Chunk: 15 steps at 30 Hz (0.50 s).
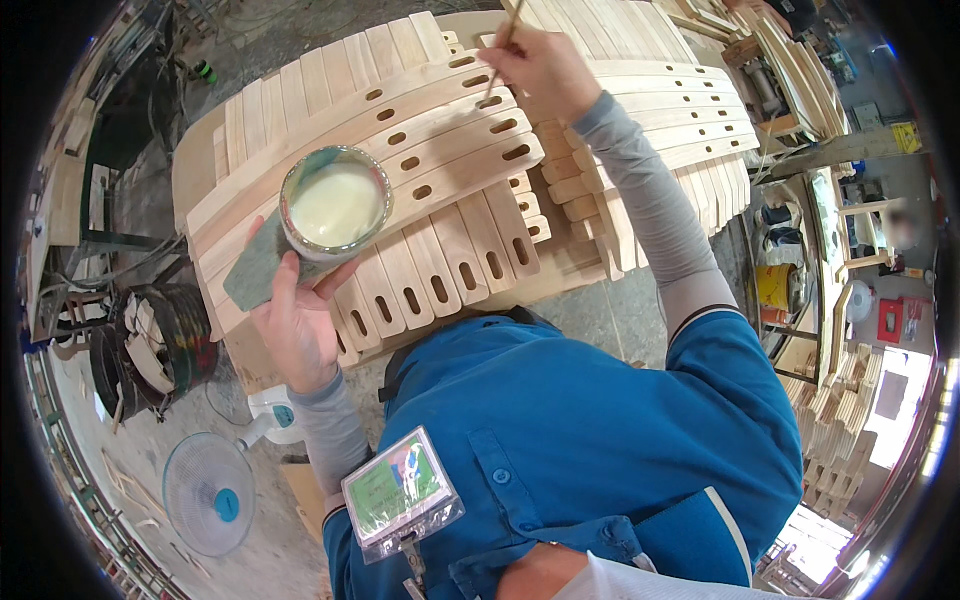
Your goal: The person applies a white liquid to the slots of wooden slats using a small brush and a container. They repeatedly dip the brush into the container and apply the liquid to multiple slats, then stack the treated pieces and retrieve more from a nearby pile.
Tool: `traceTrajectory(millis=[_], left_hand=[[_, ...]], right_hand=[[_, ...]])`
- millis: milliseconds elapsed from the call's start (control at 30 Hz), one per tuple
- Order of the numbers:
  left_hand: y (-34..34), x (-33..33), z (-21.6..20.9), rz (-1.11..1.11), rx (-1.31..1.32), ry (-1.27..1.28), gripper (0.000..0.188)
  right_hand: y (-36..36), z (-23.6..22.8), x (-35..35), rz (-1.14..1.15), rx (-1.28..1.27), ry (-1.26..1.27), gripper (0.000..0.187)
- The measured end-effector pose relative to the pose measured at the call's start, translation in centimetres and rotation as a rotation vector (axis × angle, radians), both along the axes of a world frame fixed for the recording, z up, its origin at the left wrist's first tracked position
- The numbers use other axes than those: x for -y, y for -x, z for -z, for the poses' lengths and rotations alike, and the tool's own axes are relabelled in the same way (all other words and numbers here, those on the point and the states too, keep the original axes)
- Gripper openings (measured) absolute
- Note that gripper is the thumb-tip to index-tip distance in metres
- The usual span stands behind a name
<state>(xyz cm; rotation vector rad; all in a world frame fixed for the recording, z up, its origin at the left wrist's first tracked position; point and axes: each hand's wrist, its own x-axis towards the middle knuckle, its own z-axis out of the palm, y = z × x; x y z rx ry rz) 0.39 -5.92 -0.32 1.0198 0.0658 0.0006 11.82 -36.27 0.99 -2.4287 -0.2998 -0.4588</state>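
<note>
1. A round cup (341,158) with a shiny rim, holding pale, creamy liquid (336,208), is above the left part of the slats, with its mouth facing up.
2. The left hand (300,335) supports the cup from below and the near side, its fingers grasping it together with a grey-green sheet (258,265) that sticks out to the left.
3. A thin stick (491,84) slants down toward a slot in one of the upper slats; whether its tip touches the wood cannot be told.
4. The right hand (550,72) has its fingers pinched around the stick, well apart from the cup.
5. Under both hands, long pale slats (440,138) with oval slots lie side by side across other slats, whose rounded, slotted ends point toward the person.
6. A second stack of slats (640,88) lies just to the right, beneath the right forearm.
7. A brown tabletop (192,165) carries both stacks.
8. The person wears a blue shirt (600,410) with a badge (400,492) in a clear holder.
9. On the left are a fan (205,490) and a dark barrel (150,345); on the right, a yellow bucket (774,285).
</note>
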Motion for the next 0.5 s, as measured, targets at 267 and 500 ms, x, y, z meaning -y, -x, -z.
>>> traceTrajectory(millis=[267,500], left_hand=[[1.0,0.7,-0.7,0.022,0.036,0.011,0.044],[1.6,0.4,-1.5,0.002,0.051,-0.069,0.045]], right_hand=[[0.0,0.0,-0.2,-0.051,-0.053,-0.226,0.028],[4.0,-4.1,3.3,-0.227,-0.122,-0.393,0.016]])
